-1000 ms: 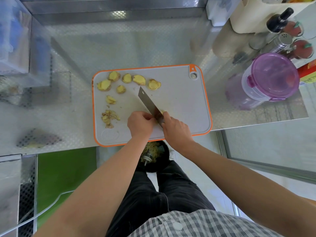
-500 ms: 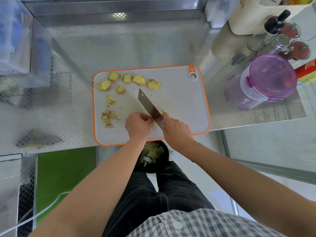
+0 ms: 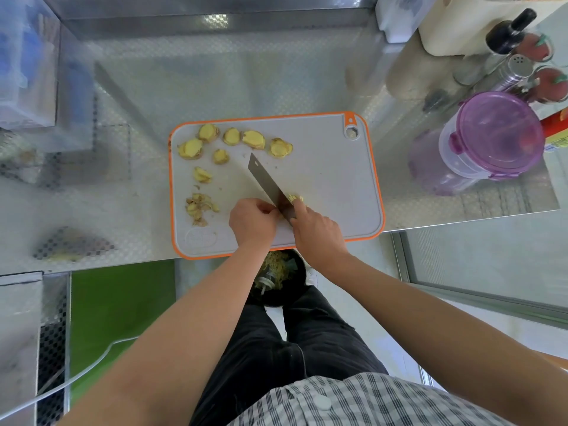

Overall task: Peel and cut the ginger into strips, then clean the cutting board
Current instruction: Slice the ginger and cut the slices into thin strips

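Seen from above, the right hand (image 3: pixel 316 232) grips a knife (image 3: pixel 264 179), its blade slanted across an orange-rimmed cutting board (image 3: pixel 332 179), with cut ginger (image 3: pixel 295 198) just right of it. The left hand (image 3: pixel 253 222) curls against the blade's left side; what it holds is hidden. Loose ginger slices (image 3: pixel 252 139) lie along the board's far-left part.

A little heap of yellow ginger strips (image 3: pixel 295 198) now shows just right of the knife (image 3: pixel 266 182), by the tip of the right hand's (image 3: pixel 316 235) pointing finger. A second ago only a tiny speck peeked out there. The heap has grown.
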`<action>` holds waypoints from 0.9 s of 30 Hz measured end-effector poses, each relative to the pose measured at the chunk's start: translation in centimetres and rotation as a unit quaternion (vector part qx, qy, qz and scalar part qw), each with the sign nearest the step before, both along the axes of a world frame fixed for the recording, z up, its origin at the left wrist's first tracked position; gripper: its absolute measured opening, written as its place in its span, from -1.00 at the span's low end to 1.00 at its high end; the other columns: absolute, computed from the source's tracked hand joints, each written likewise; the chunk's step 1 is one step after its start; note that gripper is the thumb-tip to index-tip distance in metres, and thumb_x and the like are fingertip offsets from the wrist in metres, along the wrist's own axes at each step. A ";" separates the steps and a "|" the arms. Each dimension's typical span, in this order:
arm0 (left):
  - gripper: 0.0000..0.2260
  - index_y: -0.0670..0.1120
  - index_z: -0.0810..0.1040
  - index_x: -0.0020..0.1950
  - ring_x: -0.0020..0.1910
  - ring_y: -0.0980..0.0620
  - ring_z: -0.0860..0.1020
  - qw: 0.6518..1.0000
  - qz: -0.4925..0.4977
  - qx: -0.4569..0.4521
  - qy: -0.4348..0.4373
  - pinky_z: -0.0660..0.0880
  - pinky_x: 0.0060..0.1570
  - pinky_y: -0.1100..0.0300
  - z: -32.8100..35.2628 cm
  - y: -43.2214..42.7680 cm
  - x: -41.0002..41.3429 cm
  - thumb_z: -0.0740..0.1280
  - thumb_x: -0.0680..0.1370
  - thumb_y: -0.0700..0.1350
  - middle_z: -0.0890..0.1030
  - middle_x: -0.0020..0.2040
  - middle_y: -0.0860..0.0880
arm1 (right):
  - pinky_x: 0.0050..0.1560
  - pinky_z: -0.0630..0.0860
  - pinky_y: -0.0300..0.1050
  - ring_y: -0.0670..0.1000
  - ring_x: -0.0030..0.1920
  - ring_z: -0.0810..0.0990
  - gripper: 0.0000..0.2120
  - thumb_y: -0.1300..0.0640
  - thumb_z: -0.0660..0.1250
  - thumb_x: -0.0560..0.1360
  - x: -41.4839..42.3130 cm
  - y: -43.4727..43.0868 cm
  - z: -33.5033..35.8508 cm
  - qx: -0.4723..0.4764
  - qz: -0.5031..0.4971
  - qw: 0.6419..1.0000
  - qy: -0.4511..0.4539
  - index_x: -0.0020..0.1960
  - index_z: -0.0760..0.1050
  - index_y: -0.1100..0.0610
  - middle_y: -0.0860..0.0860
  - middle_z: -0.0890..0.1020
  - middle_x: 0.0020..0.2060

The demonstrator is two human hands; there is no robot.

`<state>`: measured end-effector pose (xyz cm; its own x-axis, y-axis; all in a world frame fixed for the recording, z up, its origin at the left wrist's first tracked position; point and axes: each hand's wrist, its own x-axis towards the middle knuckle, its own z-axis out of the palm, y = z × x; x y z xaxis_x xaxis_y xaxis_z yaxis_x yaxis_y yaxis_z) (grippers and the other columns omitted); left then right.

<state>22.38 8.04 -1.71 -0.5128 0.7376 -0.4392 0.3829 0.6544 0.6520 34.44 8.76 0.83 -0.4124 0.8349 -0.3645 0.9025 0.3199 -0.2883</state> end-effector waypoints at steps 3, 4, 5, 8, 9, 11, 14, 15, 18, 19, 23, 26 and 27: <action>-0.92 -0.06 0.71 -0.23 -0.27 -0.06 0.65 1.000 0.009 -0.001 -0.006 0.57 -0.16 0.10 0.1 0.0 0.0 0.41 0.40 -0.16 0.68 -0.31 -0.05 | -0.25 0.33 -0.03 0.19 -0.25 0.45 -0.76 0.14 0.05 0.64 0.4 0.4 0.3 -0.031 -0.040 0.998 0.043 0.28 0.23 0.17 0.12 0.56 -0.12; -0.92 -0.06 0.71 -0.23 -0.27 -0.06 0.65 1.000 0.013 -0.002 -0.008 0.58 -0.16 0.09 0.1 0.0 0.0 0.41 0.40 -0.16 0.68 -0.32 -0.05 | -0.26 0.32 -0.04 0.17 -0.27 0.41 -0.78 0.13 0.05 0.64 0.6 0.5 0.4 -0.031 -0.044 0.997 0.050 0.26 0.24 0.18 0.12 0.55 -0.14; -0.93 -0.06 0.71 -0.23 -0.27 -0.06 0.65 1.000 0.015 -0.005 -0.010 0.58 -0.15 0.09 0.1 0.0 -0.1 0.41 0.40 -0.16 0.68 -0.32 -0.05 | -0.26 0.32 -0.04 0.15 -0.28 0.39 -0.78 0.13 0.05 0.64 0.8 0.5 0.6 -0.029 -0.040 0.997 0.051 0.25 0.24 0.18 0.12 0.54 -0.16; -0.93 -0.07 0.70 -0.23 -0.26 -0.04 0.65 1.000 0.024 -0.016 -0.010 0.58 -0.13 0.11 0.1 0.0 -0.2 0.42 0.41 -0.17 0.68 -0.32 -0.05 | -0.26 0.31 -0.04 0.15 -0.27 0.37 -0.75 0.13 0.04 0.64 1.2 0.2 1.2 -0.030 -0.013 0.998 0.047 0.29 0.23 0.18 0.06 0.45 -0.22; -0.93 -0.07 0.70 -0.23 -0.26 -0.03 0.65 0.999 0.026 -0.016 -0.008 0.57 -0.15 0.14 0.1 -0.1 -0.1 0.41 0.42 -0.18 0.67 -0.32 -0.04 | -0.26 0.32 -0.04 0.15 -0.27 0.38 -0.73 0.14 0.03 0.64 1.3 0.2 1.2 -0.028 -0.004 0.999 0.043 0.32 0.22 0.17 0.03 0.42 -0.22; -0.90 -0.07 0.71 -0.21 -0.25 -0.02 0.64 1.000 0.025 -0.012 -0.003 0.52 -0.20 0.20 0.2 -0.1 0.1 0.39 0.43 -0.18 0.67 -0.32 -0.05 | -0.26 0.33 -0.04 0.18 -0.25 0.45 -0.70 0.17 0.04 0.63 1.3 0.2 1.0 -0.023 0.008 0.999 0.031 0.35 0.19 0.16 0.04 0.45 -0.21; -0.88 -0.07 0.72 -0.20 -0.25 -0.02 0.63 1.000 0.019 -0.006 0.002 0.41 -0.28 0.24 0.1 -0.2 0.2 0.37 0.43 -0.18 0.68 -0.31 -0.05 | -0.27 0.34 -0.03 0.20 -0.23 0.49 -0.64 0.21 0.05 0.61 1.1 0.3 0.6 -0.019 0.011 1.000 0.021 0.40 0.17 0.14 0.10 0.55 -0.14; -0.87 -0.07 0.72 -0.20 -0.25 -0.03 0.63 1.000 0.021 -0.005 0.003 0.39 -0.29 0.25 0.1 -0.3 0.2 0.36 0.43 -0.19 0.68 -0.31 -0.05 | -0.27 0.33 -0.03 0.18 -0.25 0.47 -0.62 0.22 0.05 0.60 1.0 0.3 0.6 -0.020 0.010 1.000 0.020 0.41 0.16 0.14 0.10 0.55 -0.14; -0.85 -0.08 0.72 -0.19 -0.23 -0.04 0.62 1.000 0.024 -0.004 0.005 0.38 -0.29 0.24 0.2 -0.3 0.2 0.35 0.42 -0.21 0.68 -0.30 -0.07 | -0.28 0.31 -0.04 0.15 -0.29 0.41 -0.63 0.25 0.05 0.60 0.7 0.1 0.6 -0.020 0.013 1.000 0.013 0.40 0.16 0.15 0.09 0.51 -0.20; -0.85 -0.08 0.72 -0.18 -0.23 -0.04 0.62 1.000 0.022 -0.006 0.008 0.37 -0.28 0.24 0.3 -0.2 0.2 0.35 0.42 -0.21 0.68 -0.30 -0.07 | -0.29 0.31 -0.05 0.15 -0.30 0.41 -0.64 0.26 0.05 0.59 0.5 0.1 0.6 -0.018 0.013 1.000 0.011 0.38 0.17 0.15 0.07 0.48 -0.23; -0.85 -0.09 0.73 -0.19 -0.23 -0.08 0.62 1.000 0.014 -0.008 0.015 0.45 -0.27 0.19 0.4 -0.1 0.4 0.35 0.41 -0.22 0.68 -0.31 -0.11 | -0.31 0.31 -0.04 0.14 -0.32 0.43 -0.70 0.28 0.06 0.59 0.3 0.1 0.4 -0.014 0.012 1.000 0.001 0.31 0.20 0.15 0.04 0.45 -0.27; -0.85 -0.09 0.72 -0.18 -0.24 -0.08 0.62 1.000 0.012 -0.009 0.017 0.43 -0.28 0.20 0.3 -0.1 0.4 0.35 0.42 -0.21 0.68 -0.30 -0.11 | -0.32 0.32 -0.04 0.12 -0.33 0.44 -0.73 0.27 0.07 0.59 0.3 -0.1 0.3 -0.008 0.015 1.000 -0.004 0.27 0.20 0.14 0.02 0.45 -0.26; -0.86 -0.09 0.72 -0.18 -0.24 -0.08 0.62 1.000 0.010 -0.009 0.019 0.41 -0.29 0.21 0.2 -0.1 0.4 0.35 0.42 -0.21 0.68 -0.31 -0.11 | -0.33 0.31 -0.04 0.11 -0.34 0.44 -0.74 0.27 0.08 0.59 0.2 -0.2 0.2 -0.006 0.018 1.000 -0.009 0.26 0.20 0.14 0.02 0.44 -0.25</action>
